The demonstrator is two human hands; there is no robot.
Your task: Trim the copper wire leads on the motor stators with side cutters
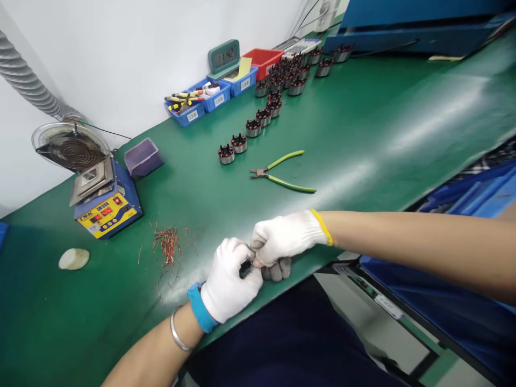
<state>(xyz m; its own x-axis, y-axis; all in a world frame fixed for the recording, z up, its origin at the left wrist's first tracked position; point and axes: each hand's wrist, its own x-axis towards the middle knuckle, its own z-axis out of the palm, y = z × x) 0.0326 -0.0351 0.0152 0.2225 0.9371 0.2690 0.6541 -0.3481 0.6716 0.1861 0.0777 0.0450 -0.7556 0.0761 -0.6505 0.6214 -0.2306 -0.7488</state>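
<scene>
My left hand (231, 282), in a white glove with a blue cuff, is closed around a motor stator near the table's front edge. Only a dark part of the stator (244, 268) shows between the fingers. Against it, my right hand (284, 239), in a white glove with a yellow cuff, has its thumb and fingers pinched together. Whatever lies in that pinch is hidden. Cutting pliers (282, 173) with green handles lie spread on the table beyond my hands. Left of my left hand is a loose pile of copper wire clippings (167, 245).
Several stators (253, 128) stand in a line leading to a cluster at the back. Blue tool bins (220, 98), a red bin (264, 60) and a digital clock (224, 56) line the wall. At left are a solder pot unit (108, 207), a purple box (143, 157) and a whitish lump (74, 259).
</scene>
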